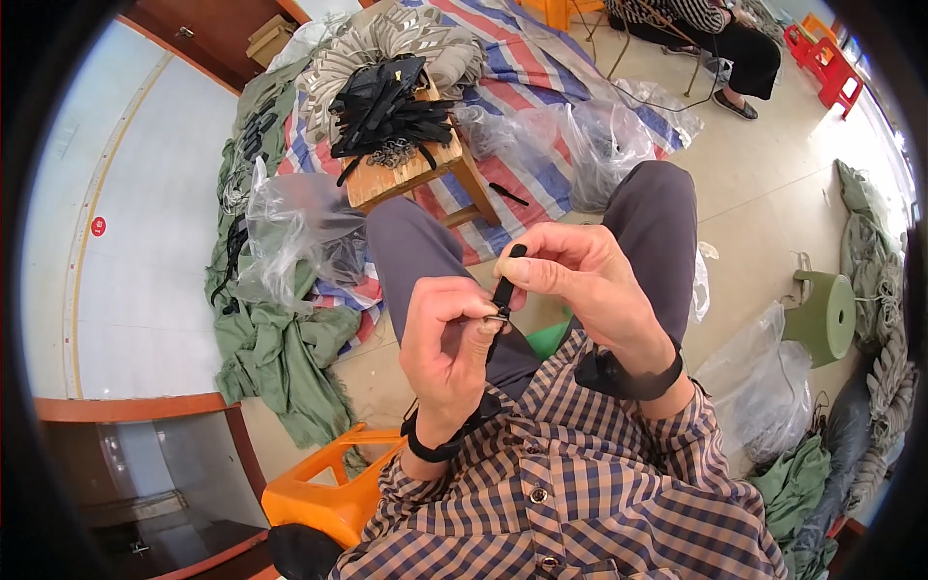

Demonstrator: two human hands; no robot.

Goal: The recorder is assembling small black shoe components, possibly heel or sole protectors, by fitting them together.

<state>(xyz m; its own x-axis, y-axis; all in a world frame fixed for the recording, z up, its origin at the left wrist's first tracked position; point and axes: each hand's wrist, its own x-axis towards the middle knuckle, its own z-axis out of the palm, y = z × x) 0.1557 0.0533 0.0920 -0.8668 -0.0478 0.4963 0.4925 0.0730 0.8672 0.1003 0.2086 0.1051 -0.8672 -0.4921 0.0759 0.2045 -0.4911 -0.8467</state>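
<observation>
Above my lap, a short black strap (504, 290) is stretched between my two hands. My right hand (590, 280) pinches its upper end between thumb and fingers. Lower down, my left hand (443, 338) grips the strap beside a small metal ring or buckle (497, 318), partly hidden by my fingertips. Beyond my knees, a heap of black straps (387, 121) lies on a wooden stool (401, 184), with a small pile of metal hooks or rings (392, 153) at its near side. One loose black strap (508, 194) lies on the striped sheet beside that stool.
Pale webbing bundles (387, 43) are piled behind the wooden stool on a striped sheet (541, 68). Transparent plastic bags (290, 232) and green cloth (280, 358) lie at left. An orange stool (329, 493) stands by my left side, a green stool (820, 314) at right. Another person (744, 58) sits far right.
</observation>
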